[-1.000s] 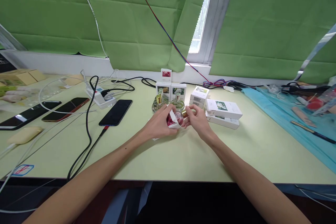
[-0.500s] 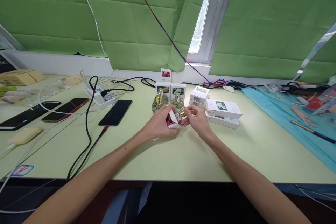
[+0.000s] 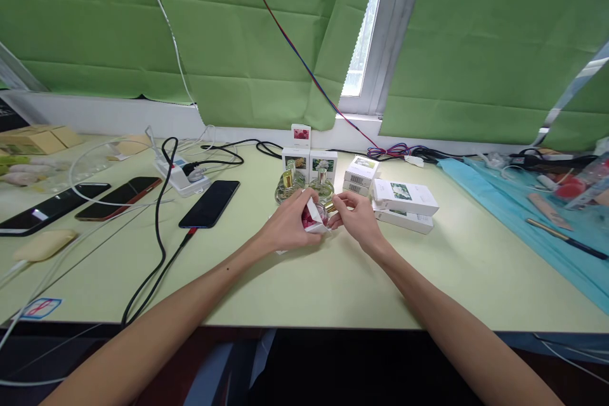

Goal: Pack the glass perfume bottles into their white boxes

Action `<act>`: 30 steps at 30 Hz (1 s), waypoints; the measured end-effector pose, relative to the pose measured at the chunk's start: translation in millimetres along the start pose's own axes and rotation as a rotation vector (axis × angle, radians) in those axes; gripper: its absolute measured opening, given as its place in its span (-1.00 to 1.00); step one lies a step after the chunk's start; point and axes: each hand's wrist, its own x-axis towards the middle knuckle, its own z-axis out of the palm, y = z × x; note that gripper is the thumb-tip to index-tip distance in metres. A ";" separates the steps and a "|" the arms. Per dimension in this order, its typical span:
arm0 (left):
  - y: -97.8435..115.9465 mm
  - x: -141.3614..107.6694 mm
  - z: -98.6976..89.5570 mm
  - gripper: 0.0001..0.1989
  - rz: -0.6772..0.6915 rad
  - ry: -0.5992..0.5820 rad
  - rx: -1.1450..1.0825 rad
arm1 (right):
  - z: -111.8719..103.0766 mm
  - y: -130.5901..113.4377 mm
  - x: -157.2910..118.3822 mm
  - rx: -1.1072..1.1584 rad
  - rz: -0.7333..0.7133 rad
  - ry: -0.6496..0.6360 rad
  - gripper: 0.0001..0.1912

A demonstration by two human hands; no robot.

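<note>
At left, we find a black phone [image 3: 210, 204] flat on the tabletop [image 3: 304, 295]. Next, we curl the left hand [image 3: 294, 220] around a flower-printed box [image 3: 313, 214]. A bottle [image 3: 325, 210] sits partly inside its open right end; with the right hand [image 3: 353, 216] nearly closed, we pinch its gold cap [image 3: 330, 206]. White boxes [image 3: 412, 197] lie stacked farther right.

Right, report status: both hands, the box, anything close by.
Left hand gripping white box, red picture on it. Right hand holding gold-topped bottle at the box's end. More glass bottles standing close behind.
</note>
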 end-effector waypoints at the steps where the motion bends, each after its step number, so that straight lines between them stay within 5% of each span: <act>1: 0.4 0.0 -0.2 -0.46 -0.002 -0.001 -0.002 | 0.1 0.2 0.1 0.000 -0.002 -0.001 -0.66; 30: 0.2 -1.0 1.2 -0.43 -0.004 0.009 -0.002 | 3.1 -1.1 -0.4 -0.022 0.024 -0.032 -0.72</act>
